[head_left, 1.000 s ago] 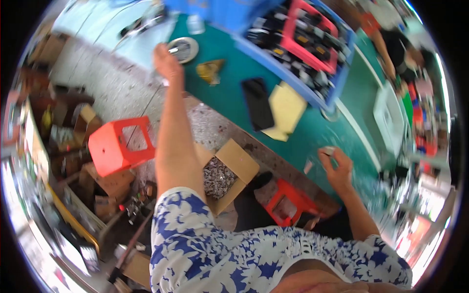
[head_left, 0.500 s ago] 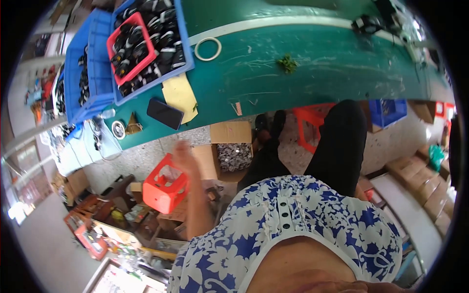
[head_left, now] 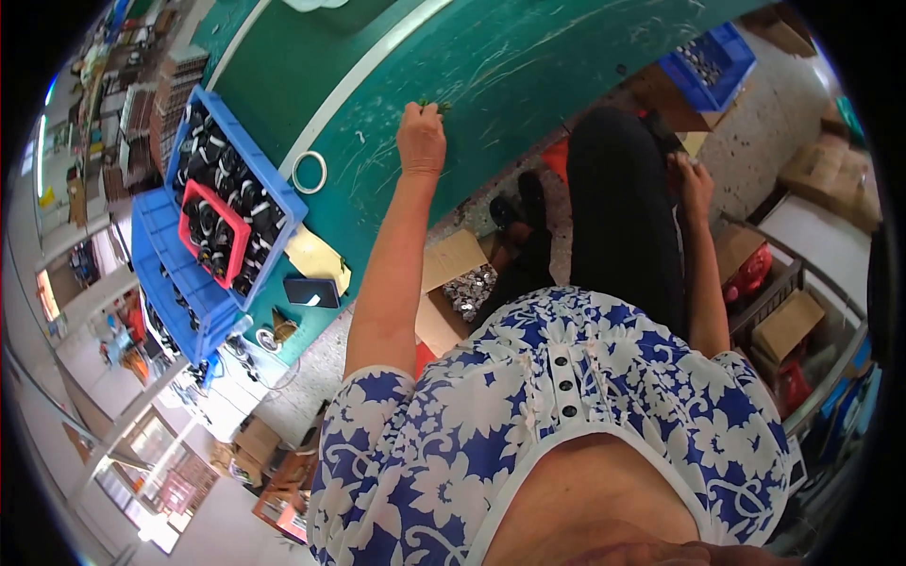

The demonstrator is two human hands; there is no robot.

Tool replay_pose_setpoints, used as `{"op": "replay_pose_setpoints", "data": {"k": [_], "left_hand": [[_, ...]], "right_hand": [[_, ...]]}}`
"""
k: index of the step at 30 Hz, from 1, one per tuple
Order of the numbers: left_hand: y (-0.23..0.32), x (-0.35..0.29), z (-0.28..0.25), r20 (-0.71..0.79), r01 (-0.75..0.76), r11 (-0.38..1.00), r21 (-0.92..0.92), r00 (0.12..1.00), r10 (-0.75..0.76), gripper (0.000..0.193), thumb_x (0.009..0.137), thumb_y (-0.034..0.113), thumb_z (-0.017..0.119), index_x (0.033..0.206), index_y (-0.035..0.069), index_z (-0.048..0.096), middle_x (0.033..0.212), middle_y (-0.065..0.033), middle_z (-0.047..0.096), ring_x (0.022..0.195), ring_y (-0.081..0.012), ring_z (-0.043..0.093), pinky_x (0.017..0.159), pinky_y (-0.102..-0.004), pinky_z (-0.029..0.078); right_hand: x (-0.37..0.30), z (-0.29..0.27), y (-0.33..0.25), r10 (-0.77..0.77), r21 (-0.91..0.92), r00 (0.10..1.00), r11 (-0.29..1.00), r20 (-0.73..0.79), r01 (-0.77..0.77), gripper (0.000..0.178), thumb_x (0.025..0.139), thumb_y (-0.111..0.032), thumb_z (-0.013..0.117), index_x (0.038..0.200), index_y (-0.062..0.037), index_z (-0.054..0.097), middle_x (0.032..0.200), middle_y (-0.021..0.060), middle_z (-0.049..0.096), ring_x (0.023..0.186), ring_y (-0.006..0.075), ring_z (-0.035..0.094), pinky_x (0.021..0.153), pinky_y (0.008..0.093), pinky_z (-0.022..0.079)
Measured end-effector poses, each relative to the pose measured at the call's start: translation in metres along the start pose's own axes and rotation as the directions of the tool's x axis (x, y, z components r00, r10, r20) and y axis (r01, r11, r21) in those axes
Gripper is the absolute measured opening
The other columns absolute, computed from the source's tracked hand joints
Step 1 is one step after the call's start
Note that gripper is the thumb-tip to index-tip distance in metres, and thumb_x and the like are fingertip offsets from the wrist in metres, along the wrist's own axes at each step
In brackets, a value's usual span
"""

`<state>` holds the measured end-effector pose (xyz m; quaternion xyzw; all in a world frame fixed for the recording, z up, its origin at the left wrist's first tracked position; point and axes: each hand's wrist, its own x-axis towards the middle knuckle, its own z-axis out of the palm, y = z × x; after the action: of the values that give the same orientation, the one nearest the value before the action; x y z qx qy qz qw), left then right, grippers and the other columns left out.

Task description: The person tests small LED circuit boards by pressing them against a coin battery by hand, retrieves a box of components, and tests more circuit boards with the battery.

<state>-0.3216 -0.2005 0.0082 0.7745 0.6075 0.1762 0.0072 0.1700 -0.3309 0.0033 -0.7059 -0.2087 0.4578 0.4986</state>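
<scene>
My left hand (head_left: 421, 141) reaches out over the green tabletop (head_left: 491, 71), fingers closed on a small green plant sprig (head_left: 434, 107). Only the sprig's leafy tips show beyond my fingers. Low beside my right thigh, my right hand (head_left: 696, 189) has its fingers bent, at the end of a dark object (head_left: 663, 134) by my knee. What that object is, I cannot make out. To the left of my left hand a cream-coloured ring (head_left: 310, 173), like a tape roll, lies on the table.
Blue crates (head_left: 274, 174) of black-and-white parts stand at left, one holding a red basket (head_left: 233, 267). Nearer lie a yellow sheet (head_left: 319, 259) and a dark phone (head_left: 311, 291). A carton (head_left: 453, 261) of shiny pieces is by my legs; a blue bin (head_left: 731, 80) stands at right.
My left hand has moved forward and right, from beside the red stool to the tabletop, and now grips the sprig that lay there. My right hand has come into view. The view has turned.
</scene>
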Motion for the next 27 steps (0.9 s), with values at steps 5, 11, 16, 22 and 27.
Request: {"op": "replay_pose_setpoints", "data": {"k": [5, 11, 16, 22, 27], "left_hand": [[0.09, 0.053, -0.059, 0.387, 0.467, 0.545, -0.696, 0.884, -0.264, 0.02, 0.091, 0.007, 0.069, 0.107, -0.003, 0.073, 0.085, -0.0139, 0.07, 0.067, -0.0209, 0.069, 0.06, -0.0303, 0.056], [0.24, 0.019, -0.175, 0.564, 0.565, -0.001, -0.825, 0.824, 0.047, 0.013, 0.091, -0.001, 0.07, 0.102, -0.007, 0.073, 0.085, -0.0096, 0.071, 0.063, -0.0149, 0.066, 0.054, -0.0268, 0.054], [0.277, 0.005, -0.174, 0.739, 0.695, -0.393, -0.602, 0.672, 0.056, 0.012, 0.088, 0.002, 0.076, 0.099, 0.0, 0.07, 0.089, -0.0075, 0.072, 0.064, -0.0131, 0.065, 0.048, -0.0254, 0.051], [0.313, 0.001, -0.156, 0.817, 0.871, -0.381, -0.31, 0.449, 0.363, 0.01, 0.092, 0.006, 0.074, 0.098, 0.007, 0.066, 0.09, -0.0034, 0.07, 0.07, -0.0113, 0.066, 0.058, -0.0259, 0.055], [0.353, -0.026, -0.153, 0.834, 0.955, -0.272, -0.12, 0.245, 0.494, 0.008, 0.102, 0.014, 0.062, 0.106, 0.009, 0.066, 0.1, -0.0033, 0.069, 0.09, -0.0132, 0.067, 0.08, -0.0338, 0.058]], "right_hand": [[-0.095, 0.067, -0.139, -0.305, 0.085, 0.94, 0.952, 0.152, 0.295, 0.021, 0.103, -0.017, 0.058, 0.112, -0.001, 0.069, 0.101, 0.0094, 0.073, 0.087, 0.0159, 0.07, 0.076, 0.0274, 0.055], [-0.183, 0.109, -0.167, -0.385, 0.157, 0.8, 0.922, 0.46, 0.354, 0.037, 0.099, -0.007, 0.062, 0.134, 0.0057, 0.057, 0.115, 0.014, 0.067, 0.09, 0.0153, 0.068, 0.079, 0.0277, 0.056], [-0.197, 0.075, -0.164, -0.724, -0.096, 0.626, 0.629, 0.291, 0.772, 0.042, 0.092, -0.005, 0.071, 0.13, 0.0081, 0.058, 0.125, 0.0217, 0.062, 0.101, 0.033, 0.07, 0.086, 0.0322, 0.057], [-0.213, 0.031, -0.165, -0.794, -0.393, 0.573, 0.47, 0.203, 0.79, 0.05, 0.087, -0.007, 0.076, 0.131, 0.0087, 0.058, 0.123, 0.0226, 0.063, 0.101, 0.0341, 0.07, 0.083, 0.0361, 0.059], [-0.221, -0.022, -0.136, -0.795, -0.6, 0.569, 0.353, 0.212, 0.718, 0.044, 0.085, -0.001, 0.076, 0.126, 0.0076, 0.062, 0.115, 0.0206, 0.067, 0.096, 0.0332, 0.072, 0.077, 0.0367, 0.061]]}}
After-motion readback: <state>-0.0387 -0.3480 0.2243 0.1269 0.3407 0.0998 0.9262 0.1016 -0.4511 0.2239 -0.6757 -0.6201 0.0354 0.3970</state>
